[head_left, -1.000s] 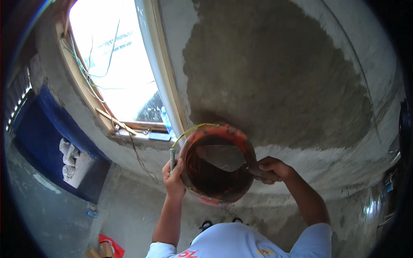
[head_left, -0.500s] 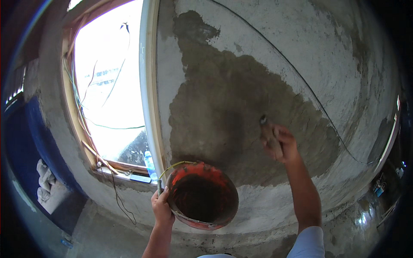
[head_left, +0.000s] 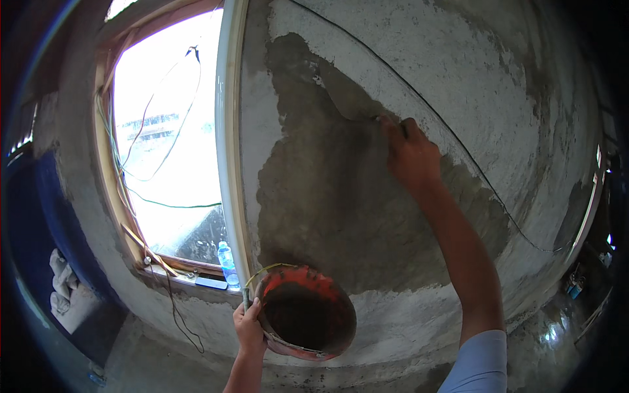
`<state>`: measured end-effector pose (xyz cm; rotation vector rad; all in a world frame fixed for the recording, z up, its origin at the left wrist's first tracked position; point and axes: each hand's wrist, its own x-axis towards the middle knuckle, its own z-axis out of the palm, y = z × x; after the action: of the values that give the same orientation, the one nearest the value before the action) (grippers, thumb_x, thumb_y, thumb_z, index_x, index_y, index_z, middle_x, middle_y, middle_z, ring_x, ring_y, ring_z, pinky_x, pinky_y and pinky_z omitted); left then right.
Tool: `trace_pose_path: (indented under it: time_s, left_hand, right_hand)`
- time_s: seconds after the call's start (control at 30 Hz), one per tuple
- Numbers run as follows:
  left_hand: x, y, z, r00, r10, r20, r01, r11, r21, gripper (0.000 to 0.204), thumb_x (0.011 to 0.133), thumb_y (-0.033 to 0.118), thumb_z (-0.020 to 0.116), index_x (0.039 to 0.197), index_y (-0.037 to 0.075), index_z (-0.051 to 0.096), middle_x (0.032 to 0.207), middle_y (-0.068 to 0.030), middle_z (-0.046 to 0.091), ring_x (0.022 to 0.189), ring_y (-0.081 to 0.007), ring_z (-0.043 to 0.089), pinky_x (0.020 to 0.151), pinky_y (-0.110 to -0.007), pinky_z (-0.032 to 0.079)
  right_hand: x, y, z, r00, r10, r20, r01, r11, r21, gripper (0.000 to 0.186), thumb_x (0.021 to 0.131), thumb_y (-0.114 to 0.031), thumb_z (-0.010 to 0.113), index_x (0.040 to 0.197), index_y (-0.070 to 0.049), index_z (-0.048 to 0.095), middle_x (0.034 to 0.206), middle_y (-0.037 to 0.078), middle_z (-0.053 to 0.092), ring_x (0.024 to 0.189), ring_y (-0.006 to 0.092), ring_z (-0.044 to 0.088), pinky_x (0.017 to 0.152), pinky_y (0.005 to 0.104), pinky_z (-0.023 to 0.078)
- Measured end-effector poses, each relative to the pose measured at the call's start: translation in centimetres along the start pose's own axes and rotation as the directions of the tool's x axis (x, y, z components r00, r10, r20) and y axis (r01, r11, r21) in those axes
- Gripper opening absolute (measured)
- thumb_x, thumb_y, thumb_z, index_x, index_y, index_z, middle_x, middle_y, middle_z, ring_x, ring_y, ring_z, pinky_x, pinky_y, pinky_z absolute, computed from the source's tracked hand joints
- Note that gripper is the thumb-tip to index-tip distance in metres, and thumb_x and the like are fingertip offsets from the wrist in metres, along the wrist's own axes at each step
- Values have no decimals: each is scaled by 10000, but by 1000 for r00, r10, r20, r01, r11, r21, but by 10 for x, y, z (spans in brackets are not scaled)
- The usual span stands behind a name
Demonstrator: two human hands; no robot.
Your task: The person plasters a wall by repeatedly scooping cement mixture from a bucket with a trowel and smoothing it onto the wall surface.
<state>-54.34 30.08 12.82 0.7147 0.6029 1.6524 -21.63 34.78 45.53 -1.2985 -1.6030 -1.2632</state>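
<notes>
My left hand (head_left: pixel 249 321) is closed on the handle of an orange, mortar-stained bucket (head_left: pixel 304 314), held low beside the window. The bucket's inside is dark; what it holds is hard to make out. My right hand (head_left: pixel 413 154) is raised and closed on a trowel (head_left: pixel 347 101), whose mortar-coloured blade is against the patch of dark grey plaster (head_left: pixel 321 203) on the pale wall (head_left: pixel 485 78), near the patch's upper part. My fingers hide most of the trowel's handle.
A bright window (head_left: pixel 164 157) with loose wires stands left, a plastic bottle (head_left: pixel 227 265) and flat blue object (head_left: pixel 211 283) on its sill. A black cable (head_left: pixel 452 130) crosses the wall. A blue wall (head_left: pixel 52 196), white sacks (head_left: pixel 61 281) and grey floor (head_left: pixel 151 360) lie at left.
My right hand has gone from the bucket up onto the wall, carrying the trowel to the plaster patch. The view has tilted up. My left hand still holds the bucket.
</notes>
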Motion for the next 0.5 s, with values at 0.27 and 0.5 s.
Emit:
trace_pose_path:
  time_s: [0.27, 0.5]
  left_hand:
    - [-2, 3, -6, 1000, 3, -4, -3, 1000, -7, 157, 1008, 113, 576, 974, -11, 665, 870, -43, 677, 733, -115, 627, 685, -274, 513]
    - [8, -3, -2, 1000, -12, -23, 10, 998, -55, 181, 1007, 107, 569, 1065, -35, 666, 959, -96, 706, 817, -173, 675, 772, -316, 552]
  right_hand:
    - [-2, -1, -26, 992, -24, 121, -1, 978, 208, 522, 857, -114, 694, 1362, -238, 651, 1107, 139, 658, 967, 326, 703, 750, 443, 588]
    - [15, -1, -28, 989, 138, 61, -148, 958, 245, 495, 886, -133, 701, 1368, -235, 654, 1005, 135, 651, 912, 325, 688, 767, 444, 579]
